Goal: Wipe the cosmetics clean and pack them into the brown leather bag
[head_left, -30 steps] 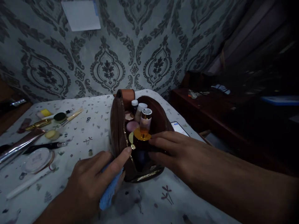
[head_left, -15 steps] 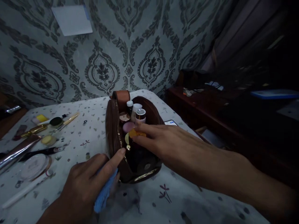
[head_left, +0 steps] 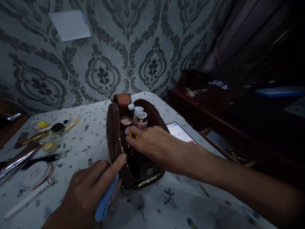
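A brown leather pouch [head_left: 116, 140] stands unzipped on the patterned sheet, with several small bottles [head_left: 138, 115] upright inside it. My right hand [head_left: 154, 144] reaches into its mouth, fingers curled over a yellow item and a pink one; what it grips is hidden. My left hand [head_left: 89, 187] rests at the pouch's near left side. Its forefinger touches the zip edge, and its other fingers are closed on a blue cloth [head_left: 105, 200].
Brushes, tubes and round compacts [head_left: 35, 173] lie scattered on the sheet at the left. A lit phone [head_left: 181, 133] lies right of the pouch. A dark wooden bench [head_left: 214, 111] stands beyond the bed's right edge. The patterned wall rises behind.
My right hand has slid leftward from the pouch's right rim into its opening, pushing the yellow-capped item down. It now covers that item. The phone has come into view. My left hand has stayed put.
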A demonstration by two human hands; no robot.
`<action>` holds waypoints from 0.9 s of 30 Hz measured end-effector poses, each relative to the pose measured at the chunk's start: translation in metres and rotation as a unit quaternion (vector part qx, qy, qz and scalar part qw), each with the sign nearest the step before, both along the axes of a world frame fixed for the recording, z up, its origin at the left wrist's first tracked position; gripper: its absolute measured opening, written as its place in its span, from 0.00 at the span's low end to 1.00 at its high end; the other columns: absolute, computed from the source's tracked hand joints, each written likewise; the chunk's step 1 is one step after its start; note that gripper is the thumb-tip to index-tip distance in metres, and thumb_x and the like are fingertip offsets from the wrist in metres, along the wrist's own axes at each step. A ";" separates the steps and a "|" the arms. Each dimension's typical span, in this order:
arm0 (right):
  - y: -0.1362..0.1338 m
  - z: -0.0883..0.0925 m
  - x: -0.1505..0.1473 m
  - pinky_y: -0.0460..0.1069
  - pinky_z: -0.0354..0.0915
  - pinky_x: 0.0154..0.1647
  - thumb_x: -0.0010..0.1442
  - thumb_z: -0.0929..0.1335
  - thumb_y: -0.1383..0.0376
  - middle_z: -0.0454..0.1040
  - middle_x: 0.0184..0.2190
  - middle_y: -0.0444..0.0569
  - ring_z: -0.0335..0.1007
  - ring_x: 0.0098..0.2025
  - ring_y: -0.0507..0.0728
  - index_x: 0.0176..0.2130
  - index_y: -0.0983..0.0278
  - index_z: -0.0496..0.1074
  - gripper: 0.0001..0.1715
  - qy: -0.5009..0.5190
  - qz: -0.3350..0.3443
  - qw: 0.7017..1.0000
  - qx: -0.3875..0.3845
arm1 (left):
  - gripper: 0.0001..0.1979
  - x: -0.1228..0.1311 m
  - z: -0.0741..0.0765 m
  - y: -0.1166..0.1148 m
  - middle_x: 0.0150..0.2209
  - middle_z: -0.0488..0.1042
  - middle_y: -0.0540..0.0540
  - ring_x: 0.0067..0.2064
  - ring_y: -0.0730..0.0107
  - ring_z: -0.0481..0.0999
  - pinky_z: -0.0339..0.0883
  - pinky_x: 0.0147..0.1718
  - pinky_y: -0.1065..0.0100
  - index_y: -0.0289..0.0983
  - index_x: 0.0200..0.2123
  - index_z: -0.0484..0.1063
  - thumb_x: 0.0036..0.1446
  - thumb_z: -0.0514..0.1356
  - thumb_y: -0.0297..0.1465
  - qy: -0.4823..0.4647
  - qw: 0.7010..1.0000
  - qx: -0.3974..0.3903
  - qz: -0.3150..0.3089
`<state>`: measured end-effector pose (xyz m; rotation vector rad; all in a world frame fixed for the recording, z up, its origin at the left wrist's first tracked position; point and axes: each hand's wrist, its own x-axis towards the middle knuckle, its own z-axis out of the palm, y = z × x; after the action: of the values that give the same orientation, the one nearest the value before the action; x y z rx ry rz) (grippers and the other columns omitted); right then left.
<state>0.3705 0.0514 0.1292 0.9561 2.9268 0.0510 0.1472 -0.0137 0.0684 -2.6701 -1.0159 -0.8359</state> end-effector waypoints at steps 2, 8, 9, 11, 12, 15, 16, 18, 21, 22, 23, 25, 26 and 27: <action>0.000 0.001 0.000 0.48 0.59 0.27 0.52 0.67 0.80 0.71 0.47 0.58 0.71 0.40 0.59 0.45 0.69 0.68 0.20 -0.006 -0.003 1.000 -0.003 | 0.26 0.000 0.000 0.000 0.29 0.70 0.50 0.27 0.75 0.72 0.66 0.25 0.76 0.36 0.66 0.58 0.66 0.54 0.25 -0.001 1.000 -0.001 -0.001; -0.003 0.002 0.014 0.48 0.60 0.29 0.57 0.65 0.79 0.71 0.45 0.53 0.69 0.35 0.54 0.44 0.66 0.70 0.16 0.088 0.012 0.996 -0.022 | 0.27 -0.002 0.002 0.000 0.29 0.70 0.50 0.26 0.75 0.72 0.65 0.24 0.76 0.38 0.67 0.56 0.66 0.53 0.26 0.013 1.000 -0.009 0.002; -0.006 0.004 0.016 0.48 0.61 0.30 0.58 0.65 0.78 0.71 0.44 0.52 0.69 0.35 0.54 0.43 0.66 0.71 0.14 0.105 0.002 0.994 -0.035 | 0.28 -0.002 0.001 0.000 0.29 0.71 0.49 0.27 0.74 0.73 0.65 0.24 0.76 0.38 0.68 0.55 0.66 0.52 0.26 0.014 1.000 -0.013 0.001; -0.016 0.008 0.021 0.48 0.63 0.32 0.63 0.65 0.74 0.72 0.40 0.50 0.70 0.35 0.54 0.40 0.65 0.72 0.08 0.132 -0.022 0.989 -0.066 | 0.28 -0.004 0.000 0.000 0.30 0.72 0.48 0.27 0.73 0.74 0.66 0.24 0.76 0.37 0.69 0.53 0.67 0.51 0.27 0.012 1.000 -0.020 -0.001; -0.021 0.010 0.023 0.48 0.64 0.33 0.65 0.64 0.71 0.73 0.38 0.49 0.70 0.35 0.54 0.38 0.64 0.73 0.08 0.145 -0.030 0.986 -0.082 | 0.28 -0.004 -0.002 0.001 0.30 0.72 0.47 0.28 0.73 0.74 0.67 0.24 0.76 0.37 0.69 0.53 0.67 0.51 0.28 0.010 1.000 -0.019 -0.002; -0.037 0.012 0.029 0.49 0.66 0.38 0.69 0.63 0.64 0.73 0.33 0.47 0.71 0.36 0.54 0.33 0.63 0.74 0.14 0.177 -0.043 0.976 -0.121 | 0.28 -0.004 -0.005 0.001 0.32 0.73 0.47 0.28 0.73 0.75 0.68 0.26 0.76 0.38 0.69 0.54 0.67 0.52 0.28 0.002 1.000 -0.010 0.000; -0.042 0.011 0.032 0.49 0.66 0.39 0.70 0.63 0.63 0.73 0.33 0.46 0.70 0.37 0.54 0.33 0.63 0.74 0.15 0.186 -0.045 0.973 -0.127 | 0.28 -0.004 -0.006 0.001 0.32 0.73 0.46 0.29 0.73 0.75 0.69 0.26 0.76 0.38 0.69 0.54 0.67 0.53 0.27 0.001 1.000 -0.007 0.001; -0.050 0.007 0.037 0.50 0.66 0.41 0.70 0.63 0.64 0.74 0.33 0.46 0.70 0.38 0.54 0.33 0.62 0.73 0.15 0.200 -0.038 0.971 -0.128 | 0.28 -0.003 -0.006 0.001 0.32 0.74 0.46 0.29 0.74 0.75 0.69 0.26 0.76 0.39 0.69 0.54 0.67 0.52 0.27 0.002 1.000 -0.004 0.005; -0.057 -0.001 0.044 0.50 0.67 0.41 0.69 0.62 0.67 0.74 0.34 0.46 0.70 0.38 0.54 0.36 0.62 0.74 0.12 0.216 -0.025 0.969 -0.114 | 0.29 -0.002 -0.006 0.000 0.32 0.73 0.47 0.29 0.73 0.75 0.69 0.25 0.76 0.39 0.69 0.53 0.67 0.52 0.26 0.002 1.000 0.000 0.009; -0.059 -0.004 0.046 0.50 0.67 0.40 0.69 0.62 0.69 0.74 0.34 0.47 0.70 0.37 0.54 0.37 0.61 0.74 0.12 0.221 -0.023 0.969 -0.109 | 0.29 -0.002 -0.006 -0.001 0.31 0.73 0.47 0.29 0.73 0.75 0.68 0.24 0.76 0.39 0.69 0.53 0.66 0.52 0.26 0.000 1.000 0.000 0.008; -0.061 -0.006 0.047 0.50 0.67 0.40 0.68 0.62 0.70 0.74 0.34 0.47 0.70 0.37 0.54 0.39 0.61 0.74 0.12 0.225 -0.027 0.969 -0.102 | 0.29 -0.002 -0.005 -0.001 0.31 0.73 0.47 0.29 0.73 0.75 0.68 0.24 0.76 0.39 0.69 0.53 0.66 0.52 0.25 -0.003 1.000 -0.001 0.007; -0.063 -0.011 0.048 0.50 0.68 0.40 0.68 0.62 0.70 0.75 0.35 0.48 0.70 0.38 0.55 0.41 0.61 0.74 0.11 0.233 -0.032 0.968 -0.091 | 0.29 -0.002 -0.006 0.000 0.31 0.73 0.46 0.29 0.72 0.75 0.68 0.23 0.76 0.39 0.69 0.53 0.66 0.52 0.25 -0.005 1.000 -0.008 0.000; -0.064 -0.014 0.048 0.50 0.68 0.40 0.68 0.63 0.70 0.75 0.36 0.48 0.71 0.38 0.55 0.42 0.62 0.74 0.10 0.237 -0.033 0.967 -0.086 | 0.29 -0.001 -0.006 0.000 0.31 0.73 0.46 0.29 0.72 0.75 0.68 0.23 0.76 0.39 0.69 0.53 0.66 0.52 0.25 -0.009 1.000 -0.011 -0.002; -0.065 -0.016 0.048 0.50 0.69 0.41 0.68 0.63 0.70 0.75 0.37 0.48 0.71 0.39 0.54 0.43 0.62 0.73 0.10 0.241 -0.034 0.967 -0.080 | 0.28 -0.001 -0.006 0.000 0.31 0.73 0.47 0.29 0.73 0.75 0.68 0.24 0.76 0.39 0.69 0.54 0.67 0.52 0.26 -0.014 1.000 -0.017 -0.002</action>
<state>0.4183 -0.0133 0.1130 1.1838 3.2486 -0.4815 0.1467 -0.0135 0.0627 -2.6971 -1.0407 -0.8667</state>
